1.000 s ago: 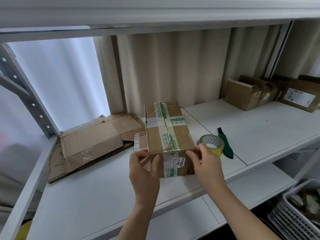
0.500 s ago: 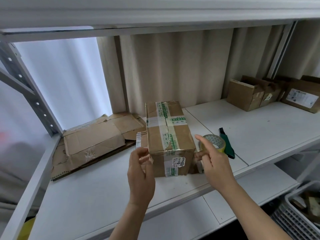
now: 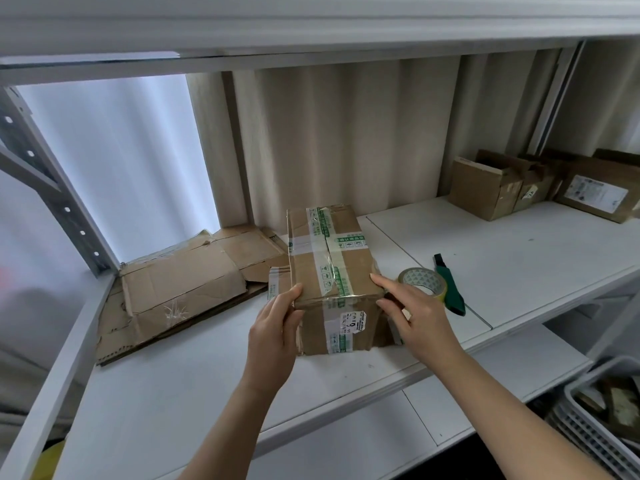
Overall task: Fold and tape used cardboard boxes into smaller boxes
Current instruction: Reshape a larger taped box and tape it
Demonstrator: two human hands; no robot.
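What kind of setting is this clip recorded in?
Probably a storeroom or packing corner: white metal shelving, flattened brown cardboard sheets, a yellowish tape roll, and small used cardboard boxes stacked at the back.

A storeroom: white metal shelving (image 3: pixel 519 258) stacked with cardboard boxes (image 3: pixel 485 188).

Lit softly by daylight through translucent panel (image 3: pixel 114 168) back left, blown out near white. Faint glare on box tape (image 3: pixel 341 296). Shadows weak, diffuse. Wide-angle bending at frame edges; far left edge blurred, centre sharp.
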